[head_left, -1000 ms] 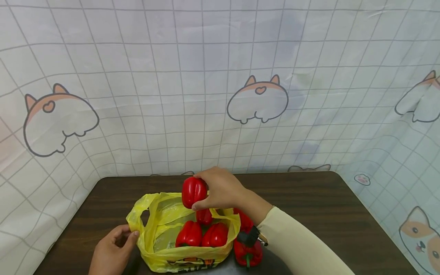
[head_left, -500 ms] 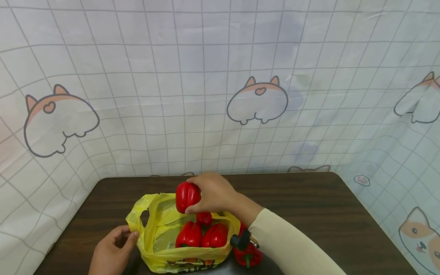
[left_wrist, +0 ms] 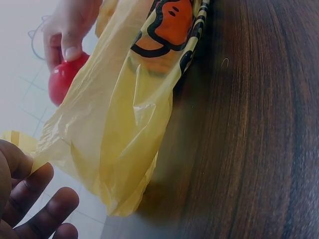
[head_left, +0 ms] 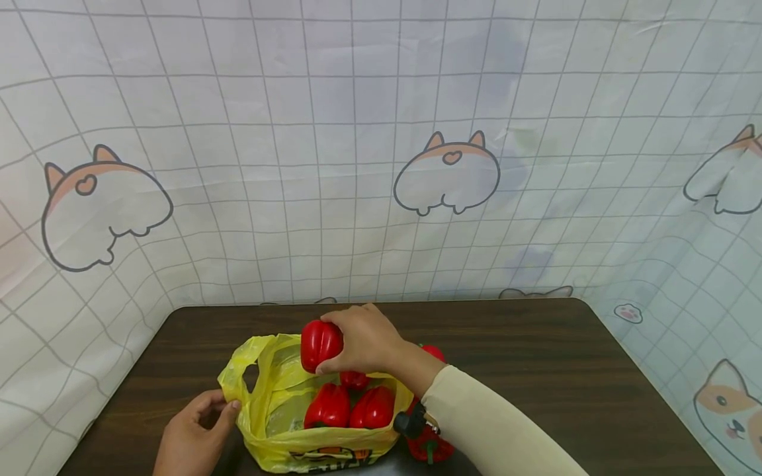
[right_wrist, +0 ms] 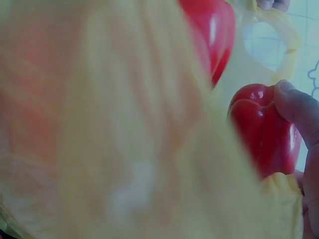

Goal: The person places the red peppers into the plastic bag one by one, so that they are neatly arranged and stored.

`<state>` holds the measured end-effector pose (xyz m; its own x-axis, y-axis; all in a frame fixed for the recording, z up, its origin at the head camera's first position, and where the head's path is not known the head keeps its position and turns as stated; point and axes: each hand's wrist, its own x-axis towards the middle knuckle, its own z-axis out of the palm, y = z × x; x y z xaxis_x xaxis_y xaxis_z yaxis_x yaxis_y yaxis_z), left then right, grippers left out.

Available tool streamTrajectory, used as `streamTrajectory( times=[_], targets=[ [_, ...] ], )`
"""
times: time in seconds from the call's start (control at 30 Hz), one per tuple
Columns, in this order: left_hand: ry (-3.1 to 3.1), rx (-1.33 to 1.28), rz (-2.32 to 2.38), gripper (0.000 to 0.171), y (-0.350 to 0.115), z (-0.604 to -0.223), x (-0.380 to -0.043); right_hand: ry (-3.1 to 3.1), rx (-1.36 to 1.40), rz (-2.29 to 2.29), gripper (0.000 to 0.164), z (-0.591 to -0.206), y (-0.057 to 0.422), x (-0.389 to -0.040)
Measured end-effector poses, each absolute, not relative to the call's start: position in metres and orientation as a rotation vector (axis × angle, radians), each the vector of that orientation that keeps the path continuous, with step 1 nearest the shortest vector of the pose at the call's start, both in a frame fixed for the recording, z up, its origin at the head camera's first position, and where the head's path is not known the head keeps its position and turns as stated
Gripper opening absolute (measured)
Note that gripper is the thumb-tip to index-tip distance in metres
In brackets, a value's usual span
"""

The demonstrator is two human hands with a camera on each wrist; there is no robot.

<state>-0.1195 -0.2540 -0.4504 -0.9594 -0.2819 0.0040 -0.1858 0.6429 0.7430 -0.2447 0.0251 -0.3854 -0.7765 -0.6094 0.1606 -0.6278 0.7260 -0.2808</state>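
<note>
A yellow plastic bag (head_left: 256,423) stands with its mouth spread on the table, and several red bell peppers (head_left: 327,405) lie inside it. My left hand (head_left: 196,430) pinches the bag's left edge between thumb and forefinger, as the left wrist view also shows at the bag's thin film (left_wrist: 114,124). Above the bag's opening, my right hand (head_left: 363,340) grips another red bell pepper (head_left: 321,346) by its sides. In the right wrist view the thumb presses on that held pepper (right_wrist: 261,129), while blurred yellow film covers much of the picture.
More red peppers (head_left: 430,446) lie on the table to the right of the bag, partly behind the right forearm. The dark wood-grain table (head_left: 536,357) runs back to a white gridded cloth (head_left: 357,198) with printed cartoon animals.
My right hand has moved left and slightly down with the pepper, over the bag's opening. A pepper behind the right forearm shows more. My left hand has stayed at the bag's edge.
</note>
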Motion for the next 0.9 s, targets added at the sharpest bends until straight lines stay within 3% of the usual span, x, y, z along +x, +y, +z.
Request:
streamTrajectory(
  times=[0.9],
  targets=[
    [-2.731,0.399,-1.220,0.044,-0.254,-0.449,-0.119,-2.979,0.936,0.460,0.076,-0.400,0.032,-0.245]
  ],
)
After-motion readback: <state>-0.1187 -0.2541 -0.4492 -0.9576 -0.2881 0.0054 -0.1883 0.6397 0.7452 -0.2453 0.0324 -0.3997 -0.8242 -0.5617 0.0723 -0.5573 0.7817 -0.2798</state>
